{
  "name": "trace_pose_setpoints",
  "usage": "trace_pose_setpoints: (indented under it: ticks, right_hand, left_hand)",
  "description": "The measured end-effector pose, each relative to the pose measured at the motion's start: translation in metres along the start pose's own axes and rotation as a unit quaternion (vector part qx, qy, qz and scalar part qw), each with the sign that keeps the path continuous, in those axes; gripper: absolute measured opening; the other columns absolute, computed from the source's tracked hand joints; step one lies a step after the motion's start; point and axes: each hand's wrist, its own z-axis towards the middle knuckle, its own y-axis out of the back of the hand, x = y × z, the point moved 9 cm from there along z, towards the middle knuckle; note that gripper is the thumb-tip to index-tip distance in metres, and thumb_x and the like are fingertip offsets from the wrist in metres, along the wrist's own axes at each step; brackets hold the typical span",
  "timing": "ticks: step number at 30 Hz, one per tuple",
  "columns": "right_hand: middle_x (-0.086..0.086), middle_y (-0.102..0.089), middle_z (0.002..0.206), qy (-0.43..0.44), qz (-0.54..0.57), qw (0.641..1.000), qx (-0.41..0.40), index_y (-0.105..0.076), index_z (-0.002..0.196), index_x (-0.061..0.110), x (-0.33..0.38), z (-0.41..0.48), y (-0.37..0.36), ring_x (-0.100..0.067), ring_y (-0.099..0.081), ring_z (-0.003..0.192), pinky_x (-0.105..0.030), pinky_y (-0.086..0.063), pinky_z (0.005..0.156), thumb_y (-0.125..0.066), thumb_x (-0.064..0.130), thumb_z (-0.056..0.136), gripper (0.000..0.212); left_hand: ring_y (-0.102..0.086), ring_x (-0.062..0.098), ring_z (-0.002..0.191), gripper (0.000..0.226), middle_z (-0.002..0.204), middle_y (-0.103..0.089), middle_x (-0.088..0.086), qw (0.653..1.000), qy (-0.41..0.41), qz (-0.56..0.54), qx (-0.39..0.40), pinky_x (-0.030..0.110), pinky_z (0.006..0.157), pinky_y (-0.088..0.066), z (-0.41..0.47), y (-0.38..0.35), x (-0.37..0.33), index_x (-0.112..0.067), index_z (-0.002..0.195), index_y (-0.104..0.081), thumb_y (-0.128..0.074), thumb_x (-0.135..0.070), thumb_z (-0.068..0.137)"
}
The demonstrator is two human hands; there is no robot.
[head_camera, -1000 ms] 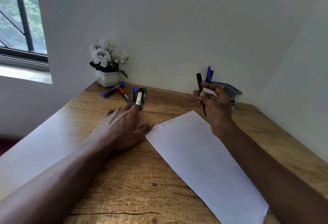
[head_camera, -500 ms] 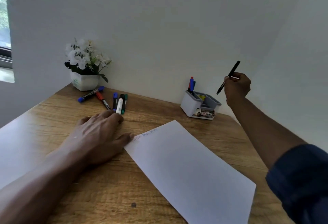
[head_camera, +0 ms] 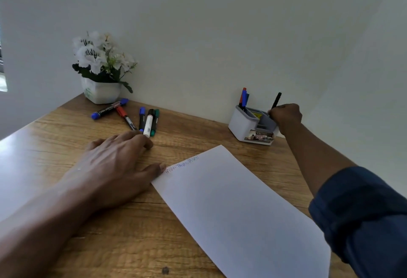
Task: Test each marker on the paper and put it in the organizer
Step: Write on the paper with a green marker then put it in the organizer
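My right hand (head_camera: 285, 116) grips a thin black marker (head_camera: 276, 100) upright at the right end of the white and grey organizer (head_camera: 240, 127), its lower end hidden behind my fingers. Two markers (head_camera: 243, 97), red and blue, stand in the organizer's left slot. My left hand (head_camera: 114, 165) lies flat on the wooden table, thumb tip touching the corner of the white paper (head_camera: 237, 209), which bears faint scribbles (head_camera: 182, 164) near that corner. Several loose markers (head_camera: 145, 121) lie beyond my left fingertips.
A white pot of white flowers (head_camera: 101, 72) stands at the back left against the wall. The wooden table (head_camera: 198, 132) ends at the wall behind the organizer. A small dark spot (head_camera: 165, 270) marks the wood near the front edge.
My right hand carried the black marker from over the paper up to the right, then down to the organizer's right end. My left hand stayed put on the table.
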Motion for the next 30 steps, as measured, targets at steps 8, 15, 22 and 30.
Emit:
trace_pose_setpoints:
  ticks: [8, 15, 22, 30]
  right_hand:
    - [-0.016, -0.071, 0.101, -0.051, -0.021, 0.998, -0.002, -0.065, 0.095, 0.002, -0.018, 0.012, -0.010, -0.033, -0.069, 0.095, -0.036, -0.057, 0.081, -0.078, 0.022, 0.076, 0.030]
    - [-0.003, -0.072, 0.108, 0.164, -0.013, 0.979, -0.124, -0.072, 0.108, 0.021, 0.024, -0.041, 0.011, -0.031, -0.060, 0.112, -0.043, -0.048, 0.093, -0.061, 0.016, 0.085, 0.026]
    - [0.001, -0.069, 0.098, 0.491, 0.018, 0.870, 0.029, -0.072, 0.102, 0.016, 0.100, -0.147, -0.037, -0.013, -0.062, 0.091, -0.031, -0.052, 0.081, -0.064, 0.010, 0.088, 0.017]
    - [0.005, -0.074, 0.085, 0.300, -0.003, 0.917, 0.263, -0.073, 0.089, 0.022, 0.134, -0.209, -0.155, -0.015, -0.070, 0.086, -0.030, -0.056, 0.080, -0.069, 0.047, 0.087, 0.025]
  left_hand:
    - [-0.035, 0.011, 0.144, 0.064, 0.161, -0.031, -0.016, 1.000, 0.003, -0.005, -0.007, 0.045, 0.120, -0.027, 0.002, 0.002, 0.001, -0.045, 0.139, -0.040, -0.044, -0.080, 0.085]
    - [-0.035, 0.011, 0.144, 0.064, 0.162, -0.030, -0.015, 1.000, 0.005, -0.002, -0.002, 0.045, 0.119, -0.029, 0.001, 0.002, 0.000, -0.044, 0.140, -0.041, -0.045, -0.078, 0.086]
    - [-0.036, 0.013, 0.144, 0.060, 0.160, -0.034, -0.011, 1.000, -0.003, -0.001, 0.001, 0.046, 0.121, -0.029, -0.003, 0.003, -0.004, -0.042, 0.141, -0.041, -0.047, -0.074, 0.090]
    - [-0.035, 0.013, 0.145, 0.059, 0.161, -0.034, -0.012, 1.000, -0.007, 0.002, -0.002, 0.046, 0.120, -0.029, -0.002, 0.003, -0.002, -0.041, 0.140, -0.044, -0.050, -0.072, 0.091]
